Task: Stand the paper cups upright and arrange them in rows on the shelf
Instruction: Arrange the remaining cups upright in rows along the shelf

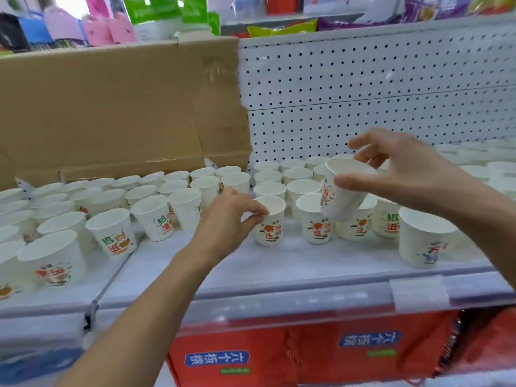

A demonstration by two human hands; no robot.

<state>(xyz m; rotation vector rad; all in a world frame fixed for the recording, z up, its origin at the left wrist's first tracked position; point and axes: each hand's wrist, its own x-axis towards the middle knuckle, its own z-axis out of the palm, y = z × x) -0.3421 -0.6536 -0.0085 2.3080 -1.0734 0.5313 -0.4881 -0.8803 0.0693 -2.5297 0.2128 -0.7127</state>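
My left hand (231, 216) pinches the rim of a white paper cup with red, orange and green print (269, 230). This cup stands upright on the white metal shelf (307, 263), in the front row. My right hand (405, 174) grasps a second printed white paper cup (343, 191) near its rim and holds it tilted in the air above the shelf. Many other white cups (282, 174) stand upright in rows toward the back of the shelf, their open mouths up.

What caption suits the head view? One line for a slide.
Left hand pinches the rim of a standing cup; right hand holds a tilted cup above the rows on the shelf.
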